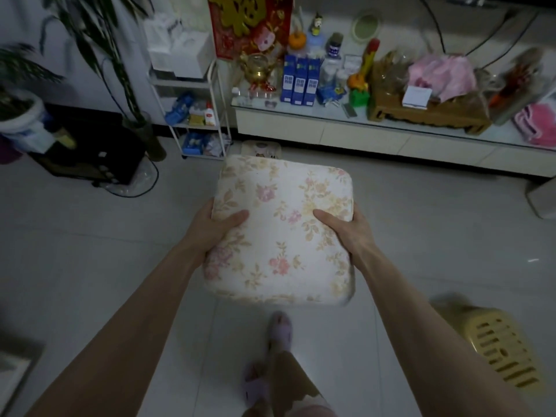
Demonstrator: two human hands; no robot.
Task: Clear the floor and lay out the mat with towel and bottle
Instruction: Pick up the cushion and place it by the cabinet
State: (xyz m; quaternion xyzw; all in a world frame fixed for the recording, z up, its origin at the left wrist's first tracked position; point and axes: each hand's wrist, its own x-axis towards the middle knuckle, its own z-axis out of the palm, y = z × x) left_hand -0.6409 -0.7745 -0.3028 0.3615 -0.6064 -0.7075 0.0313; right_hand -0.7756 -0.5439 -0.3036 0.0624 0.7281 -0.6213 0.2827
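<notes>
Head view, looking forward and down. I see a square floral cushion held above the pale tiled floor, at the centre of the frame. My left hand grips its edge at 9 o'clock, thumb laid across the top face and fingers curled out of sight beneath. My right hand grips the opposite edge at 3 o'clock in the same manner, thumb on top, fingers hidden under the cushion. Both hands are closed firmly on the cushion; both forearms run up from the lower corners of the frame.

Beyond the cushion at 12 o'clock, a second floral cushion lies on the floor, just in front of the low white cabinet, its near part hidden by the held one. The cabinet top is crowded with boxes, bottles and ornaments. A white wire shelf cart stands at 11 o'clock, beside a tall potted plant and a black appliance at 10 o'clock. A yellow slotted plastic stool sits on the floor at 4 o'clock. At 6 o'clock, one foot in a lilac slipper stands on the tiles directly below the cushion. I cannot make out a mat, towel or bottle belonging to the task anywhere in this view.
</notes>
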